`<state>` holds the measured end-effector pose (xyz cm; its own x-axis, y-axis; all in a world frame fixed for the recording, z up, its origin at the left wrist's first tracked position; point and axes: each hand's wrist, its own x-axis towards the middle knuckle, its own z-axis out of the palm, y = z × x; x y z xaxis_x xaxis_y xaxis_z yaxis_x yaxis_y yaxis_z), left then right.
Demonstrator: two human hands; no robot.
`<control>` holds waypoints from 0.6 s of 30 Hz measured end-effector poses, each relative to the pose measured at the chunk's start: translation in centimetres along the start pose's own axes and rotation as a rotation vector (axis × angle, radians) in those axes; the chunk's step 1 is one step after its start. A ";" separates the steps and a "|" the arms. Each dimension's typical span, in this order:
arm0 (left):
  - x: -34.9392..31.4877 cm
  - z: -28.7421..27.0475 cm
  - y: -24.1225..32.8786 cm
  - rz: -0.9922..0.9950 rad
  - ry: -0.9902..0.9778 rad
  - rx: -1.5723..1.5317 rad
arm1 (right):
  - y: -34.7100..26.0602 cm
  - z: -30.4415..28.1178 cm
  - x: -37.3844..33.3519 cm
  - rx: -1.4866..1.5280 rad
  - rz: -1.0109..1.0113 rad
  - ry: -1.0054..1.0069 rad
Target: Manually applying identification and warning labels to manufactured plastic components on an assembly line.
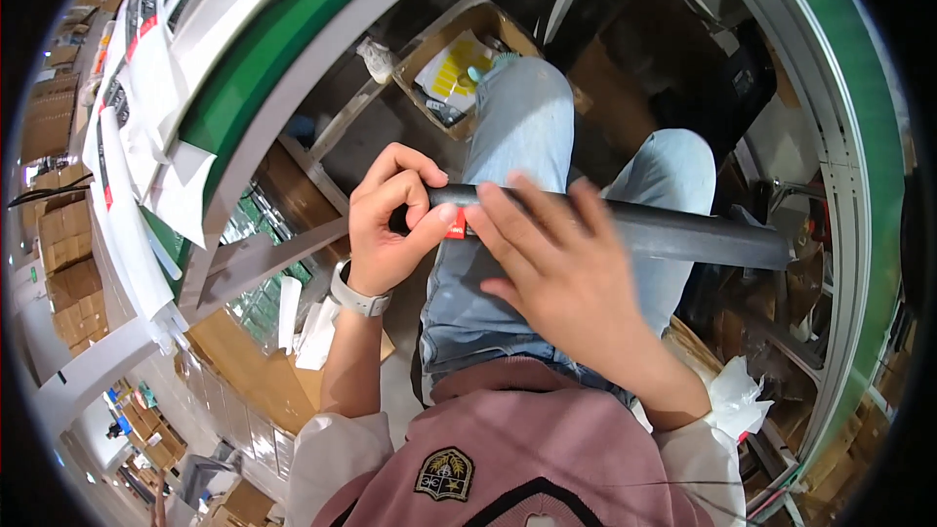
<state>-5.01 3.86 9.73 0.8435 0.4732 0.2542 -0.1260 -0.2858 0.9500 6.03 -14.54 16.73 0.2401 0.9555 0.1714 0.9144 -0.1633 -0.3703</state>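
A long dark grey, trim-like strip (703, 236) lies crosswise over my thighs, its far end reaching out to the right. My left hand (398, 220) is closed around its left end, the thumb pressing near a small red label (455, 226). Spread out palm down over the strip is my right hand (576, 283), its fingertips blurred by motion. Those fingers are apart and rest on or just above the surface beside the label; contact cannot be made out. Part of the strip is hidden beneath this hand.
A green-topped bench (264, 63) at the left carries white strips and papers (185, 176). An open cardboard box (420, 88) with assorted items sits beyond my knees. Metal frame bars (839, 215) stand at the right. Crumpled clear plastic (737, 398) is by my right elbow.
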 end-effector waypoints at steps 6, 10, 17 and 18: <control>1.4 -0.8 0.1 -0.020 0.044 0.012 | 5.7 -1.9 -3.6 -0.249 0.159 0.140; 3.4 -0.7 0.4 0.331 -0.273 0.394 | 9.2 -2.9 -6.1 -0.375 0.084 0.229; 3.0 -1.7 -0.2 0.312 -0.347 0.537 | 9.8 -5.0 -8.1 -0.407 0.137 0.153; 2.6 -2.1 -0.6 0.224 -0.381 0.451 | 10.0 -5.9 -9.0 -0.481 0.225 0.070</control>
<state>-3.83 6.96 10.22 0.9594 0.0545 0.2769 -0.1590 -0.7062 0.6899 14.94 -26.24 16.84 0.4538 0.8677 0.2027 0.8798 -0.4724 0.0524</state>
